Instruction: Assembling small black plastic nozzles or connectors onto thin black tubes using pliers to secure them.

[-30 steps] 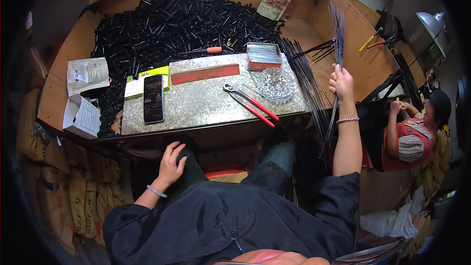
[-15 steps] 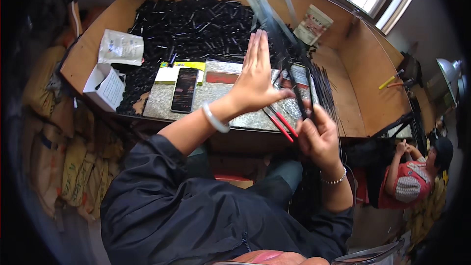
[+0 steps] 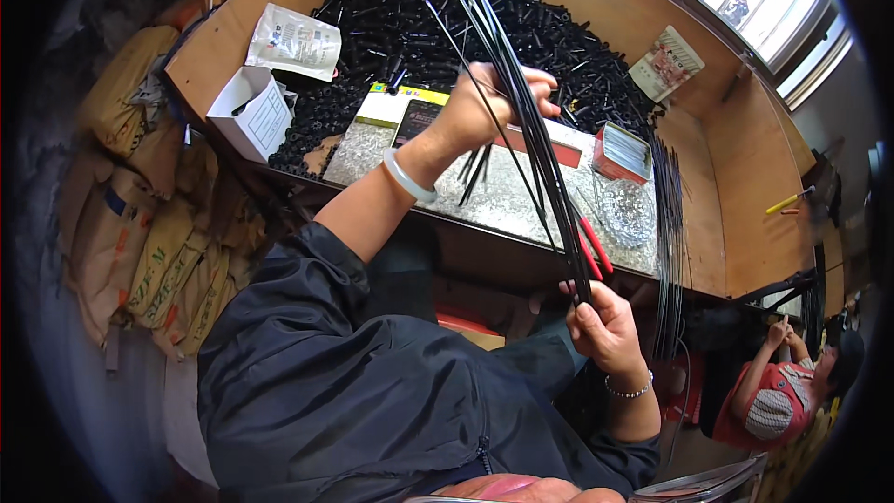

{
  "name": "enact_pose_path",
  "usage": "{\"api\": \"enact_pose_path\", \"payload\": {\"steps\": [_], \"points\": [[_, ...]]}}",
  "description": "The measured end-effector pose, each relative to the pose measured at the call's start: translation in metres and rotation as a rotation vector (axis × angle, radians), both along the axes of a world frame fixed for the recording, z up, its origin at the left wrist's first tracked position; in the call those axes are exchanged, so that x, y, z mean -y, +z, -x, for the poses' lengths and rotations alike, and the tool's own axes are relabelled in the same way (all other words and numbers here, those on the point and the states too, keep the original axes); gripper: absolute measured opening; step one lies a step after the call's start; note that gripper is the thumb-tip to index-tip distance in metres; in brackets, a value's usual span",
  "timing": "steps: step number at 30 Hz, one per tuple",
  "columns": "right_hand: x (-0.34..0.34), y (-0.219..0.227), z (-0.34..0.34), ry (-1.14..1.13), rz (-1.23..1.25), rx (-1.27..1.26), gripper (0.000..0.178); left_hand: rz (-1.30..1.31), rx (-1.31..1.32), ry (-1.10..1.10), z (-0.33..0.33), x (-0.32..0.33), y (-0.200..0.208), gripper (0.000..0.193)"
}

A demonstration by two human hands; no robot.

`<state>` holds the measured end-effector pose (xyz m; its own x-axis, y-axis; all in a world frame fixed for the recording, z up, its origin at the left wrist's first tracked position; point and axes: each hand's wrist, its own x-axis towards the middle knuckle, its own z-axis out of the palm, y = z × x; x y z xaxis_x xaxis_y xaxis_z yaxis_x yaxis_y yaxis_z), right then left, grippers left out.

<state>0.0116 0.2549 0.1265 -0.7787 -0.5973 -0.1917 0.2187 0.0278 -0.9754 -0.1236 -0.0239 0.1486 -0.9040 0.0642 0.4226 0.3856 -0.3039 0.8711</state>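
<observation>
A bundle of long, thin black rods (image 3: pixel 537 130) slants from the top of the view down to my right hand (image 3: pixel 605 326). That hand is closed around the rods' lower ends, close to the table's front edge. Higher up, my left hand (image 3: pixel 480 112) is curled at the bundle's left side, with short black rod ends (image 3: pixel 477 168) poking out below it. One rod crosses in front of its back, apart from the rest. The left palm is hidden. Beneath the left hand lies a dark phone (image 3: pixel 414 121), partly covered. Red-handled pliers (image 3: pixel 592 247) rest just right of the bundle.
A heap of small black parts (image 3: pixel 400 28) fills the table's back. Around the speckled work surface (image 3: pixel 363 154) are a white box (image 3: pixel 256 116), a white pouch (image 3: pixel 296 40), a red tin (image 3: pixel 622 154) and more rods (image 3: pixel 670 214). A person in red (image 3: pixel 768 401) sits at right.
My left hand has gone from flat with straight fingers to curled at the rods. My right hand sits lower, still gripping the bundle. The whole view has shifted.
</observation>
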Motion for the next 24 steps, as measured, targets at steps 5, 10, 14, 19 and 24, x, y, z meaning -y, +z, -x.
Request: {"api": "enact_pose_path", "payload": {"steps": [5, 10, 14, 19, 24], "points": [[-0.016, -0.011, -0.018, -0.013, -0.033, -0.069, 0.034, -0.022, 0.023, 0.184, 0.02, 0.03, -0.003, 0.033], [-0.048, -0.008, -0.035, -0.197, -0.105, -0.185, 0.031, -0.038, 0.066, 0.368, 0.035, 0.055, 0.0, 0.027], [-0.065, 0.001, -0.036, -0.326, 0.226, -0.199, 0.018, -0.07, 0.046, 0.33, 0.041, 0.069, -0.001, 0.027], [-0.084, 0.011, -0.022, -0.529, 0.388, -0.339, 0.023, -0.034, 0.042, 0.33, 0.037, 0.07, -0.002, 0.026], [-0.095, 0.029, 0.006, -0.561, 0.286, -0.542, 0.024, -0.017, -0.038, 0.302, 0.04, 0.064, -0.012, 0.029]]}}
